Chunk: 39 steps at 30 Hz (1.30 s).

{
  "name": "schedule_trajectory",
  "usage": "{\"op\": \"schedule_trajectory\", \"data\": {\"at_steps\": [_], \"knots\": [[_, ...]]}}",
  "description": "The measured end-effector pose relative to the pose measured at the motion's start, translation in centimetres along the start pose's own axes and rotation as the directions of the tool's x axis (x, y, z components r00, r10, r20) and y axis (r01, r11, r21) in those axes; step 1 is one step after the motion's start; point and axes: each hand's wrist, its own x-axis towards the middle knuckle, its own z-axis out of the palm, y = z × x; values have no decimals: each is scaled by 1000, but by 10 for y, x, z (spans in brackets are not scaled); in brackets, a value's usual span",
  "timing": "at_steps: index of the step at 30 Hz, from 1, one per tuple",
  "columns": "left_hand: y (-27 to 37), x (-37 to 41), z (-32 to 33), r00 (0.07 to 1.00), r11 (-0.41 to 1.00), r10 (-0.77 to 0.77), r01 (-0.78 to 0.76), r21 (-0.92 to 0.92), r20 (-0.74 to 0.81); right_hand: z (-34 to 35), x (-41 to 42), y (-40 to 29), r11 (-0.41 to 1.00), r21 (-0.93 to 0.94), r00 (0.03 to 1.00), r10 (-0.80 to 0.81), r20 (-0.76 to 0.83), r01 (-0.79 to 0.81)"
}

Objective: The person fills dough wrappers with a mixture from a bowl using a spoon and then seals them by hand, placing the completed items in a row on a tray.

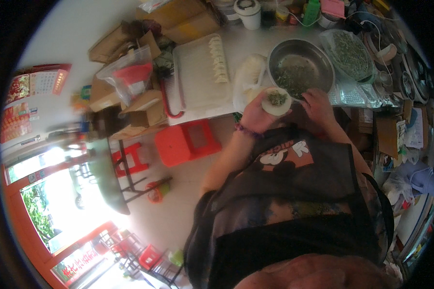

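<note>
A round dumpling wrapper (pixel 276 110) lies across the fingers of my left hand (pixel 258 115), with a mound of chopped green filling (pixel 277 98) at its middle. My right hand (pixel 317 106) is at the near rim of a steel bowl (pixel 316 59), fingers curled; whether they pinch anything is hidden. More chopped green filling (pixel 293 79) lies in the bottom of that bowl. Left of the bowl, a stack of wrappers (pixel 251 70) sits in a clear plastic bag. Farther left is a pale tray (pixel 199 77) with a row of folded dumplings (pixel 218 59) along its right side.
A plastic bag of chopped greens (pixel 347 54) stands right of the bowl. Cardboard boxes (pixel 188 21) and a white lidded tub (pixel 249 16) line the table's back. Red plastic stools (pixel 173 142) stand below the front edge. Metal pot lids (pixel 416 72) are at far right.
</note>
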Motion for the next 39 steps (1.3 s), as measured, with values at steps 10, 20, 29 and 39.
{"op": "schedule_trajectory", "data": {"at_steps": [10,20,29,39], "knots": [[-7,-7,9,995,984,57,-70,161,82,-49,36,-64,855,288,897,-374,-235,432],[-5,-24,30,996,541,71,-83,837,53,-66,56,-75,780,423,885,-366,-289,461],[1,-27,53,990,238,132,-83,968,52,-62,58,-81,752,615,972,-197,-131,235],[-5,-25,40,961,177,272,-100,979,48,-59,61,-81,729,639,969,-195,-149,245]]}}
